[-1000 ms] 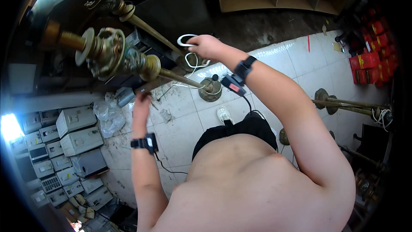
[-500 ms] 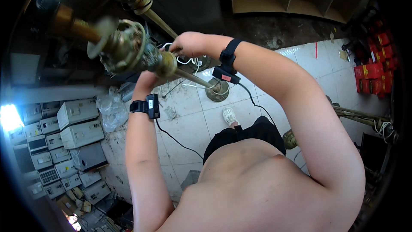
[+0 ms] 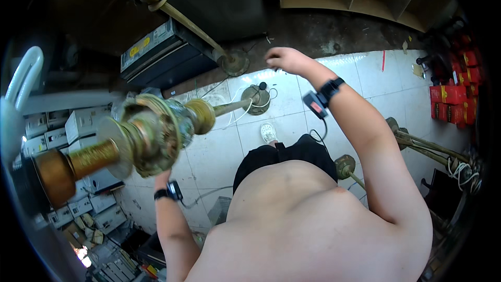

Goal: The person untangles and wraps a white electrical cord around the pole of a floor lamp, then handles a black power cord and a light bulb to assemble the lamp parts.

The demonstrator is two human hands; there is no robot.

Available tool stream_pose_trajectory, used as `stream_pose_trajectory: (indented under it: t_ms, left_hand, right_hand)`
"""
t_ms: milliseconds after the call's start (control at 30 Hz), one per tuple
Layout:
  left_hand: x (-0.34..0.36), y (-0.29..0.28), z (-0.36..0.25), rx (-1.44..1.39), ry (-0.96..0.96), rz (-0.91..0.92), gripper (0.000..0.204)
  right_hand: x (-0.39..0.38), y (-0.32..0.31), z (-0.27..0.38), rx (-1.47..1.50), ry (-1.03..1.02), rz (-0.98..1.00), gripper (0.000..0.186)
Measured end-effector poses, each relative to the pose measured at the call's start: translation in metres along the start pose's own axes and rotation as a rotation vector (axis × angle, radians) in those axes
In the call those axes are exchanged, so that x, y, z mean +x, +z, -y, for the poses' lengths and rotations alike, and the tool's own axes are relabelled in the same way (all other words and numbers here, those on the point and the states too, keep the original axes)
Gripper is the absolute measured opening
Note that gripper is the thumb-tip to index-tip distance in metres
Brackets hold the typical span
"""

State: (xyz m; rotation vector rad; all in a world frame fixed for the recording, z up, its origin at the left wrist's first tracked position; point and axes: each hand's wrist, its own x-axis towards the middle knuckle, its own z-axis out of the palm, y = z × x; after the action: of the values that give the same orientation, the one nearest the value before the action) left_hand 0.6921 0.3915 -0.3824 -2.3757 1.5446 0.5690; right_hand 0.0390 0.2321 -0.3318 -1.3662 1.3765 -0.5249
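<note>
A floor lamp (image 3: pixel 156 136) with an ornate green-gold head leans across the view. Its white tubular bulb (image 3: pixel 23 81) is at the far left, and its round base (image 3: pixel 255 99) rests on the tiles. My left hand (image 3: pixel 162 177) is mostly hidden behind the lamp's head; its fingers do not show. Beyond the base, my right hand (image 3: pixel 286 60) is in the air, fingers loosely bent and apart, nothing visible in them. Close to the base is a small black plug-like piece (image 3: pixel 262 86), with a loose white cord (image 3: pixel 237 96) around it.
A second lamp (image 3: pixel 195 28) stands behind, near a dark boxy unit (image 3: pixel 156 57). Stacked pale machines (image 3: pixel 78 125) line the left side. Red boxes (image 3: pixel 449 99) and more lamp poles (image 3: pixel 428 146) are on the right, wooden shelving (image 3: pixel 318 0) at the back.
My right hand has come away from the lamp pole, moving right. The lamp's head has swung lower and nearer, with my left hand moving down behind it. The white cord now lies lower, by the base.
</note>
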Motion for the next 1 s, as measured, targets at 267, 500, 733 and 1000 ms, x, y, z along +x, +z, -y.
stream_pose_trajectory:
  t_ms: [267,500,733,1000]
  left_hand:
    - [-0.240,-0.011,-0.199,-0.210,0.121,0.406,0.050]
    - [-0.294,-0.021,-0.398,-0.161,0.668,0.593,0.050]
    - [-0.296,0.006,-0.474,-0.534,0.950,0.572,0.053]
    - [-0.276,-0.009,-0.487,-0.662,1.152,0.487,0.061]
  right_hand:
    - [-0.129,0.006,-0.111,0.079,0.304,0.341,0.039]
    - [-0.206,0.041,-0.111,0.724,0.396,0.867,0.051]
    - [-0.245,0.000,-0.071,1.409,0.344,0.652,0.071]
    - [-0.202,0.001,-0.030,1.341,0.293,-0.086,0.044]
